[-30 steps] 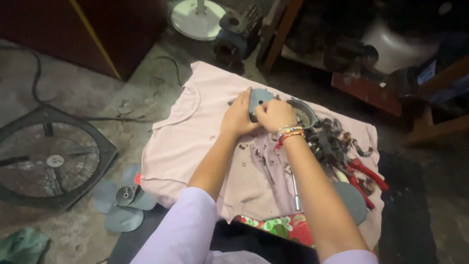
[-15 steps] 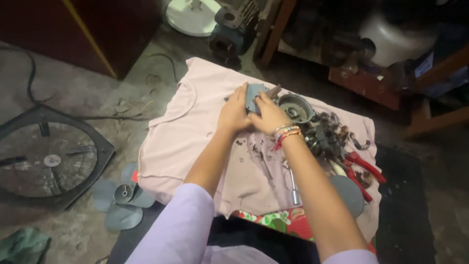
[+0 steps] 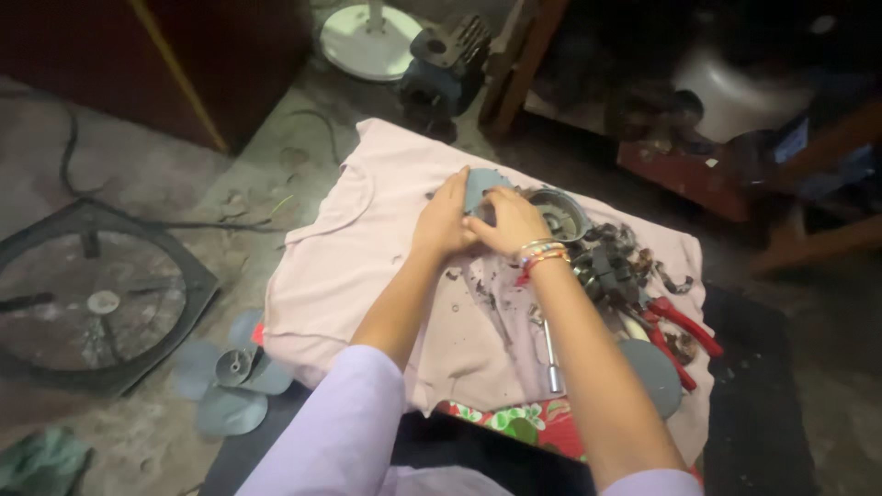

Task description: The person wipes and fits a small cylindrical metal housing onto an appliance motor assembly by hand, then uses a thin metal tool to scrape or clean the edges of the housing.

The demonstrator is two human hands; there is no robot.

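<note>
Both hands have hardly moved since half a second ago; they stay together on the grey-blue part [image 3: 480, 190]. Left hand [image 3: 445, 220] is curled on its left side, right hand [image 3: 511, 223] covers its lower right, fingers closed on it. Left of them the pink cloth [image 3: 349, 248] lies bare up to its edge; just right are a round metal housing [image 3: 557, 211] and red pliers [image 3: 675, 326].

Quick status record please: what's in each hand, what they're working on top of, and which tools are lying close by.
left hand: grips the grey-blue housing part from its left side
right hand: grips the same part from its right; bangles on the wrist
surface: pale pink cloth spread on the floor
near right hand: round metal motor shell, red-handled pliers, socket driver
floor at left: square fan grille, small fan blade
</note>
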